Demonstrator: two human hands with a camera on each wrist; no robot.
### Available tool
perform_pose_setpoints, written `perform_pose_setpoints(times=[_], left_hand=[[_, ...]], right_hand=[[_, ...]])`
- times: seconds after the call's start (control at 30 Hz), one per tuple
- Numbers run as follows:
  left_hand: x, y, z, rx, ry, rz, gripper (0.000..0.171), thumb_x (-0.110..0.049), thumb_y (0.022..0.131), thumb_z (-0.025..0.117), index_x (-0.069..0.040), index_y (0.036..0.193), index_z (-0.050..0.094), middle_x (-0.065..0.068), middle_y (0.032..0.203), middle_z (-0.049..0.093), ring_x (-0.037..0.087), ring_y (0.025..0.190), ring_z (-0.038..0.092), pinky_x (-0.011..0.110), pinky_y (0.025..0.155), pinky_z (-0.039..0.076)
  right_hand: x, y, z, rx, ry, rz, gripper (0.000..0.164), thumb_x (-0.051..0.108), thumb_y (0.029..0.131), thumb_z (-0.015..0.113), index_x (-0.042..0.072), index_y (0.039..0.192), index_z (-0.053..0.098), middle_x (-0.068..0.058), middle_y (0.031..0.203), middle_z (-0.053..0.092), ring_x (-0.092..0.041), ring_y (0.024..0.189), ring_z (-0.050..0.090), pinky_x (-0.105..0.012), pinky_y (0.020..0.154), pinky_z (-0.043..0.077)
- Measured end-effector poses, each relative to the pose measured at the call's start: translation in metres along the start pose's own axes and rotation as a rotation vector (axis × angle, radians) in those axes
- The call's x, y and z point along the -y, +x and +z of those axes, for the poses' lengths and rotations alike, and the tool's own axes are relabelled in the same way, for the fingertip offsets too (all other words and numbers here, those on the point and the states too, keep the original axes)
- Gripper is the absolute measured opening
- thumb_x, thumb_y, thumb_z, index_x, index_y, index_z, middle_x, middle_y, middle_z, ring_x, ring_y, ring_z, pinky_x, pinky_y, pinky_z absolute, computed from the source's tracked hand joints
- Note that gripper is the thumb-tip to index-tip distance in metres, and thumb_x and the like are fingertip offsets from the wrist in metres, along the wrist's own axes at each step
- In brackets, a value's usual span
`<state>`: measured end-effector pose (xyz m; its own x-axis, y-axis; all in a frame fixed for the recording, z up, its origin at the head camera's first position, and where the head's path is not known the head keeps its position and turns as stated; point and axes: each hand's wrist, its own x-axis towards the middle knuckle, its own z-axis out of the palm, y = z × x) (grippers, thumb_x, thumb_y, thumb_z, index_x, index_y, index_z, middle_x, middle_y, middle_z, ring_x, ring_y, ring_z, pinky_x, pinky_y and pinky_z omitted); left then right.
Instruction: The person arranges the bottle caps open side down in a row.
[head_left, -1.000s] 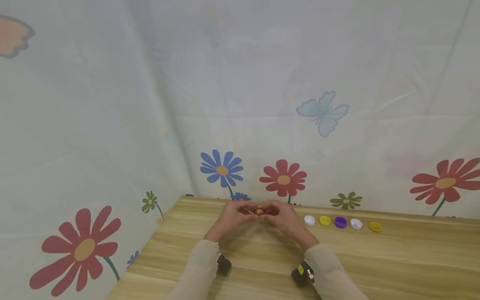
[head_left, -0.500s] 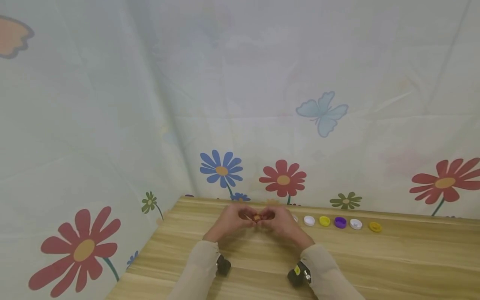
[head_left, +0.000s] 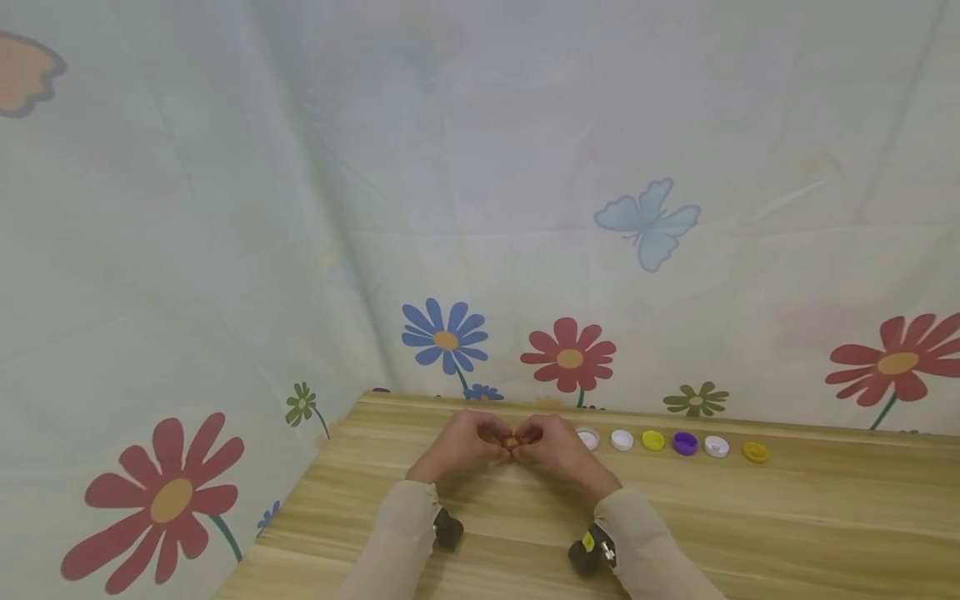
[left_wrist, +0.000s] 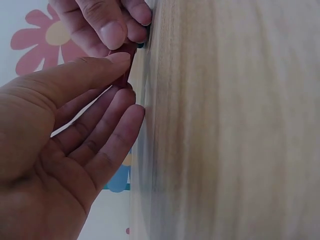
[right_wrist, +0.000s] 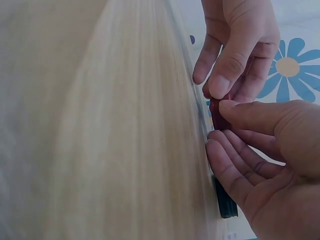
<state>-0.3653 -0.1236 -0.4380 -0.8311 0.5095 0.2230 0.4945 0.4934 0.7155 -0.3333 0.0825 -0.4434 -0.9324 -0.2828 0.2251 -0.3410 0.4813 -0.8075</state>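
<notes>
In the head view, my left hand (head_left: 465, 443) and my right hand (head_left: 553, 447) meet over the back part of the table, with a small dark red cap (head_left: 512, 442) between their fingertips. An orange-yellow patch shows at its middle. Both thumbs and forefingers pinch it from opposite sides. In the left wrist view, the left thumb lies against the red cap (left_wrist: 123, 77), while the right fingers grip its upper end. From the right wrist, the red cap (right_wrist: 219, 115) stands on edge close to the table surface.
Right of the hands runs a row of plastic caps: a white cap (head_left: 587, 439), another white one, a yellow cap (head_left: 653, 440), a purple cap (head_left: 685, 443), a white one and a dark yellow cap (head_left: 755, 452). A dark ridged cap (right_wrist: 225, 201) shows behind the right hand. Flowered cloth hangs behind.
Both hands have come slightly nearer and to the left with the red cap. The leftmost white cap, hidden by the right hand before, now shows.
</notes>
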Motion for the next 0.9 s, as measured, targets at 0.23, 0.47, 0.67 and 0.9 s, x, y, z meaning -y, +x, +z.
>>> perform_pose_setpoints(times=[0.23, 0.47, 0.67, 0.9], left_hand=[[0.002, -0.001, 0.003, 0.000, 0.035, -0.006, 0.025, 0.005, 0.082, 0.086, -0.004, 0.104, 0.081, 0.000, 0.093, 0.079, 0.012, 0.089, 0.071, 0.029, 0.083, 0.057], [0.001, -0.001, 0.004, 0.002, 0.076, -0.026, 0.022, 0.002, 0.081, 0.088, -0.005, 0.101, 0.082, -0.001, 0.091, 0.078, 0.011, 0.086, 0.071, 0.031, 0.084, 0.057], [0.003, -0.001, 0.004, 0.000, 0.066, -0.040, 0.022, 0.002, 0.081, 0.089, -0.005, 0.100, 0.081, -0.002, 0.089, 0.078, 0.008, 0.082, 0.071, 0.029, 0.081, 0.058], [0.000, -0.001, 0.004, 0.006, 0.029, -0.062, 0.024, 0.003, 0.080, 0.089, -0.002, 0.102, 0.081, 0.002, 0.090, 0.077, 0.009, 0.078, 0.069, 0.028, 0.076, 0.058]], right_hand=[[0.000, -0.001, 0.002, -0.004, -0.023, -0.024, 0.010, 0.000, 0.088, 0.082, 0.002, 0.097, 0.078, -0.001, 0.086, 0.074, -0.013, 0.080, 0.065, -0.032, 0.078, 0.056], [-0.002, 0.001, 0.005, -0.015, -0.044, 0.006, 0.011, 0.001, 0.086, 0.082, 0.002, 0.096, 0.077, 0.001, 0.084, 0.073, -0.012, 0.079, 0.065, -0.032, 0.078, 0.056], [0.000, 0.000, 0.009, -0.046, -0.061, -0.001, 0.010, -0.002, 0.084, 0.081, 0.001, 0.092, 0.077, 0.000, 0.081, 0.072, -0.013, 0.076, 0.063, -0.033, 0.074, 0.056], [0.003, -0.003, 0.011, -0.067, -0.075, 0.005, 0.009, -0.005, 0.082, 0.078, 0.001, 0.089, 0.076, -0.001, 0.079, 0.072, -0.013, 0.075, 0.062, -0.032, 0.072, 0.055]])
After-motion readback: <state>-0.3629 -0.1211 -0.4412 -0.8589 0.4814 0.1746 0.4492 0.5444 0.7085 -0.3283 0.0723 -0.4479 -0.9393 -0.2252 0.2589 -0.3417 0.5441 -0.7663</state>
